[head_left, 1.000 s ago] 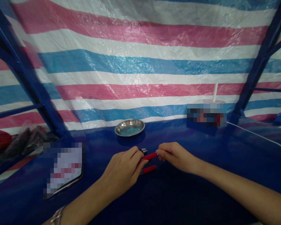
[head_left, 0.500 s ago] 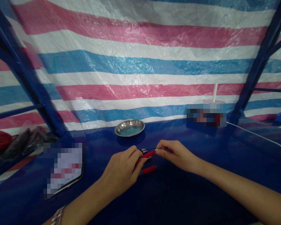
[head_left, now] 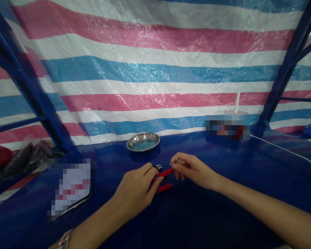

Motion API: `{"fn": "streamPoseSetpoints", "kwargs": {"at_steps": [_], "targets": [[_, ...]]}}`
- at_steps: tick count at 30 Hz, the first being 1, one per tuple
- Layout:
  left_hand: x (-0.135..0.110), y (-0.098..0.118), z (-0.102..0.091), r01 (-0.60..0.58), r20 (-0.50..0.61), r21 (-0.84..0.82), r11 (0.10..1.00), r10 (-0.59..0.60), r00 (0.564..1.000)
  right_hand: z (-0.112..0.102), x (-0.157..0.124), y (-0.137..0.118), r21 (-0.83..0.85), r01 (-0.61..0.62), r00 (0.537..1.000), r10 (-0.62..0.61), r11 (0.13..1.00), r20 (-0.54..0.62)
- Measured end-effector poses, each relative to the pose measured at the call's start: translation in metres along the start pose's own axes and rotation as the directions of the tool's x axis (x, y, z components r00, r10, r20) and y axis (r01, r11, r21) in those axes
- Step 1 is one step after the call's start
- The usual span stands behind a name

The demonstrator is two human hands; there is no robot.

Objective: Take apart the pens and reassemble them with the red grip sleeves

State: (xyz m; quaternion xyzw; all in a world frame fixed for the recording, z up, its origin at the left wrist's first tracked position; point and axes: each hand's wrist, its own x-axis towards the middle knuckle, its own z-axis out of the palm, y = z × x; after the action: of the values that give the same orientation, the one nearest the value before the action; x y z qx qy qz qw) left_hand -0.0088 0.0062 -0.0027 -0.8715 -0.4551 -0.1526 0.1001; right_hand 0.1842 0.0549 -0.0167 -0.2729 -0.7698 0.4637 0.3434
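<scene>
In the head view my left hand (head_left: 138, 183) is closed round a slim red, pen-like tube (head_left: 166, 172), near the middle of the blue table. At the tube's right end, the thumb and forefinger of my right hand (head_left: 187, 169) are pinched together; its other fingers curl below. Just past my left fingers shows a small black piece with pale tips (head_left: 158, 167), partly hidden by the hand. A second red tube (head_left: 165, 188) with a dark end lies on the table below, its left part covered by my left hand.
A shallow round metal dish (head_left: 143, 142) sits behind my hands. To the left lies a blurred-out flat device (head_left: 72, 188). At the back right stands a pixelated item (head_left: 228, 128) under a white rod, with a white cable (head_left: 280, 147). Striped sheeting (head_left: 155, 76) hangs behind the blue table (head_left: 197, 218).
My right fingers have shifted slightly, with the lower ones now showing below the pinch. The held red tube has moved a little. My left hand stays nearly in place.
</scene>
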Motion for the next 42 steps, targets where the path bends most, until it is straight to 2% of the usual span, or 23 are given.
{"fn": "streamPoseSetpoints", "kwargs": {"at_steps": [9,14,20,34,37,42], "targets": [[0.0,0.0,0.001,0.021,0.024,-0.008,1.0,-0.021,0.999,0.0,0.001,0.003,0.043,0.014,0.999,-0.013,0.999,-0.038],[0.0,0.001,0.0,-0.007,0.006,-0.01,1.0,0.007,1.0,0.001,0.001,0.002,0.07,-0.026,1.0,0.027,0.997,-0.007],[0.001,0.002,-0.001,0.0,0.014,0.003,1.0,0.0,1.0,0.001,0.0,0.0,-0.02,0.024,0.999,-0.024,1.0,-0.029],[0.002,0.0,-0.001,0.049,0.0,0.003,0.999,-0.049,0.999,-0.003,-0.001,-0.003,-0.217,0.053,0.988,-0.083,0.975,-0.133],[0.003,-0.001,-0.001,0.082,-0.003,0.031,0.996,-0.082,0.997,-0.006,-0.001,-0.001,-0.347,0.065,0.98,-0.126,0.936,-0.156],[0.002,-0.002,-0.005,0.07,0.08,0.061,0.996,-0.075,0.994,-0.01,-0.001,0.005,-0.626,0.088,0.974,-0.199,0.774,-0.11]]}}
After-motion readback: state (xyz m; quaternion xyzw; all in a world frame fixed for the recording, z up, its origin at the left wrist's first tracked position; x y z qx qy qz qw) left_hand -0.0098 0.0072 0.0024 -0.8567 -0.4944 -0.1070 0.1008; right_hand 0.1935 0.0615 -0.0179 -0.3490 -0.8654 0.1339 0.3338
